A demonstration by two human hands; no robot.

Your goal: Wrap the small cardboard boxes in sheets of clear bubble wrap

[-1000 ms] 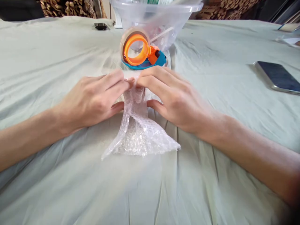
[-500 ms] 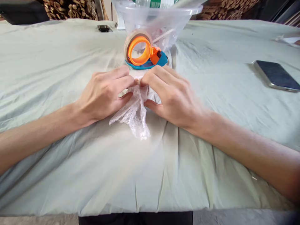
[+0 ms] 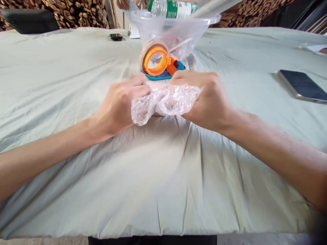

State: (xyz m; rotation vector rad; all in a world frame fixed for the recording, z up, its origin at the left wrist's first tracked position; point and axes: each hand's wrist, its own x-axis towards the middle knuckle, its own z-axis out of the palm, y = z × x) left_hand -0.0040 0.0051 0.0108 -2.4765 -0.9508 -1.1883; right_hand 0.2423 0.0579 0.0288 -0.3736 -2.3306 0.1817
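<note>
My left hand (image 3: 120,103) and my right hand (image 3: 208,98) are both closed around a bundle of clear bubble wrap (image 3: 163,102), held just above the pale green cloth (image 3: 158,177) covering the table. The wrap is rolled into a horizontal lump stretched between the two fists; whatever is inside it is hidden. Just beyond the hands sits an orange and blue tape dispenser (image 3: 159,63) with a roll of tan tape on it.
A clear plastic bowl (image 3: 173,30) stands behind the dispenser, with a green-labelled water bottle (image 3: 171,7) above it. A dark phone (image 3: 302,85) lies at the right, a small black object (image 3: 116,36) at the back. Woven material runs behind the table.
The loose tail of bubble wrap that trailed toward me has been rolled up into the bundle. Both hands turned from flat fingers into fists around it and lifted slightly.
</note>
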